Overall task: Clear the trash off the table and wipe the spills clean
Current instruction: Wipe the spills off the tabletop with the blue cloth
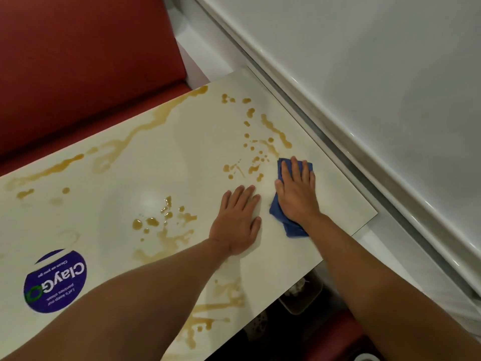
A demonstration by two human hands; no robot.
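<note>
Pressing down flat on a folded blue cloth [283, 212], the right hand [296, 194] had its fingers straight and slightly spread over the top of it, not curled around it. The cloth sat near the far right part of the white table [338, 199], close to the edge that ran along the pale wall panel [377, 74], and it poked out on both ends of the hand, past the fingertips and back by the wrist.

The left hand [238, 222] was planted palm-down on bare tabletop just beside the cloth, fingers straight and close together, holding nothing.

The brown spills [156, 222] were pretty much everywhere. One patch of drops and streaks [257, 157] lay right in front of the cloth's far end, nearly touching it. Another long streak [145, 126] ran along the far edge of the table by the red bench seat [78, 61], and more smears [221, 306] showed near the close edge between the two forearms.

A round purple sticker [56, 281] reading "ClayGo" was on the table at the near left, well apart from both hands. Under the table's near right edge something pale, maybe a container [299, 295], was in the dark, but I couldn't really make it out.
</note>
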